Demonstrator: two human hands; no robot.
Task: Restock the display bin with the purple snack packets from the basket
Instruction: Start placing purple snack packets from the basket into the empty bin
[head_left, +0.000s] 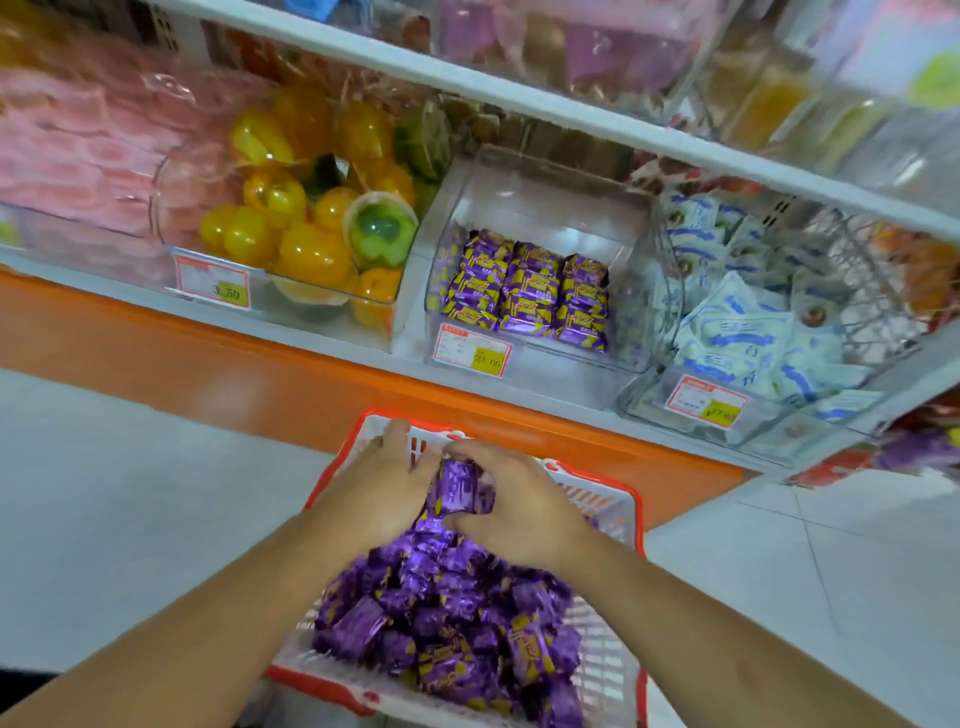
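- Step in hand, as I judge it: gathering a handful of purple snack packets (457, 488) out of the basket (608, 506), ahead of carrying them up to the display bin (540, 208).
- Left hand (387, 483) sits at the far end of the basket; its grip is curled against the left side of the bunch, fingertips partly hidden behind the packets.
- Right hand (511, 506) cups the same bunch from the right, thumb below and fingers over the top. Both grips hold the packets between them.
- The held bunch sits just above the heap (452, 629), which fills most of the red-rimmed basket on the floor below the shelf.
- Display bin: clear plastic, on the lower shelf above the orange shelf base (208, 358). Three neat rows of stocked packets (524, 291) lie at its front; the rear is bare. Judged well short of full.
- A price label (474, 349) is fixed to the bin's front lip.
- Neighbours: a bin of yellow jelly cups (291, 228) to the left, a bin of white-and-blue sachets (748, 332) to the right.
- Next move calls for lifting the bunch clear of the basket rim, bringing it up and forward over the bin's front lip, then setting it behind the existing rows.
- Risk, as judged: slick wrappers may slip from a two-handed scoop; loose ones could fall into a neighbouring bin.
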